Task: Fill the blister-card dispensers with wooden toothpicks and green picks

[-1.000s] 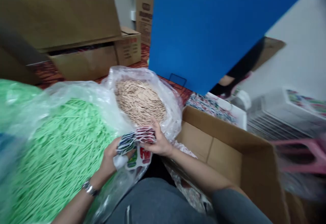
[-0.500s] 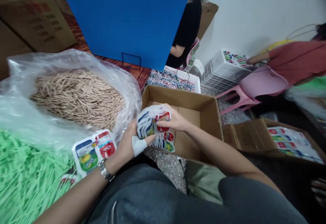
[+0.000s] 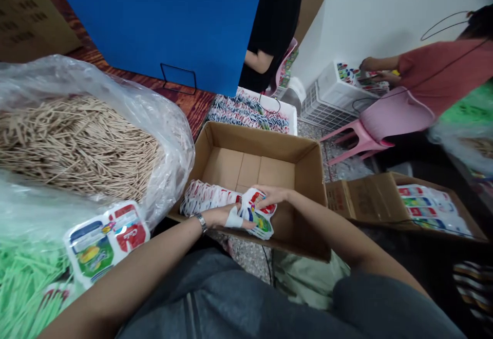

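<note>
A row of flat, white-edged packets point(image 3: 208, 198) printed in red, blue and green stands along the near side of an open cardboard box point(image 3: 265, 141). My left hand point(image 3: 230, 217), with white tape at the base of its thumb and a metal watch on the wrist, grips the packets at the row's right end, its thumb stretched across their lower part. My right hand point(image 3: 271, 196) is closed over the upper right of the same stack of packets point(image 3: 262, 221). Some of my left fingers are hidden behind it. One larger printed packet point(image 3: 92, 257) lies by my left forearm.
At the left are a clear plastic bag of thin brown sticks point(image 3: 84, 144) and loose green strips point(image 3: 31, 282). A white tray of packets point(image 3: 285, 123) sits behind the box. A pink chair point(image 3: 396, 113), a co-worker in red point(image 3: 442, 72) and another cardboard box point(image 3: 370, 200) are at the right.
Both hands have lowered the stack of packets into the box, against the near side. The view has shifted, so the box and bag appear further left.
</note>
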{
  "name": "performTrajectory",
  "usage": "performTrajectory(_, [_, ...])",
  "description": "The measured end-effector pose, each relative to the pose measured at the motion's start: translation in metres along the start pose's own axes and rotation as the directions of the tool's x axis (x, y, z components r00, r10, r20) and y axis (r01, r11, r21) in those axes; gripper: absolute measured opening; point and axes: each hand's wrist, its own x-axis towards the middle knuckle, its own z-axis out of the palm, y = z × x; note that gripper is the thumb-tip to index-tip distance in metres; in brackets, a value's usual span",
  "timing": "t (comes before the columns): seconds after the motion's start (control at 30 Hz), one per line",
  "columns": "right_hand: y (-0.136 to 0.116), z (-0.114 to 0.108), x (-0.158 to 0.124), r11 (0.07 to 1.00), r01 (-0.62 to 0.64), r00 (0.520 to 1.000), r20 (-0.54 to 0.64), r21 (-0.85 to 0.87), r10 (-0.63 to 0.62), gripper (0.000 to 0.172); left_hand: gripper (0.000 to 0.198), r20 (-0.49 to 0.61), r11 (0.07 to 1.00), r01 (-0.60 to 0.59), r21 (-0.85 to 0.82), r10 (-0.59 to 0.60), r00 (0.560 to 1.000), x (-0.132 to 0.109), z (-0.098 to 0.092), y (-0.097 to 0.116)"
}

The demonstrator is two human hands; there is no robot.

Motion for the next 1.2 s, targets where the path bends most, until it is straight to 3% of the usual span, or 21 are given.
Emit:
performTrajectory(0.13, [0.029, -0.001, 0.017, 0.997, -0.014, 0.999, 0.05, -0.072, 0.017, 0.06, 0.052, 0.132, 0.998, 0.051, 0.042, -0.056, 0.99, 0.011, -0.001, -0.015])
performTrajectory(0.3, [0.047, 0.008, 0.036, 0.975, 0.047, 0.999, 0.022, -0.217, -0.044, 0.058, 0.045, 0.157, 0.971, 0.093, 0.218, -0.129, 0.979, 0.012, -0.007, -0.027])
performTrajectory(0.53, [0.051, 0.026, 0.046, 0.933, 0.108, 0.988, -0.064, -0.344, -0.138, 0.062, 0.045, -0.034, 0.824, 0.187, 0.535, -0.199, 0.979, -0.004, -0.01, -0.027])
performTrajectory(0.7, [0.057, 0.031, 0.042, 0.871, 0.082, 0.959, -0.201, -0.485, -0.202, 0.092, 0.042, -0.102, 0.743, 0.156, 0.651, -0.118, 0.988, -0.026, -0.003, -0.013])
performTrajectory(0.87, [0.06, 0.033, 0.034, 0.826, 0.031, 0.965, -0.199, -0.563, -0.171, 0.107, 0.038, -0.121, 0.698, 0.125, 0.705, -0.056, 0.991, -0.039, 0.003, -0.004])
performTrajectory(1.0, [0.06, 0.034, 0.026, 0.839, 0.018, 0.961, -0.222, -0.544, -0.164, 0.111, 0.038, -0.129, 0.678, 0.097, 0.728, -0.004, 0.992, -0.045, 0.003, -0.002])
performTrajectory(1.1, [0.063, 0.035, 0.016, 0.895, -0.084, 0.941, -0.331, -0.438, -0.074, 0.112, 0.036, -0.129, 0.66, 0.08, 0.747, 0.025, 0.991, -0.053, 0.003, -0.003])
performTrajectory(1.2, [0.068, 0.042, 0.006, 0.962, -0.262, 0.821, -0.543, -0.082, 0.177, 0.107, 0.034, -0.131, 0.63, 0.08, 0.772, 0.036, 0.991, -0.065, 0.005, -0.005])
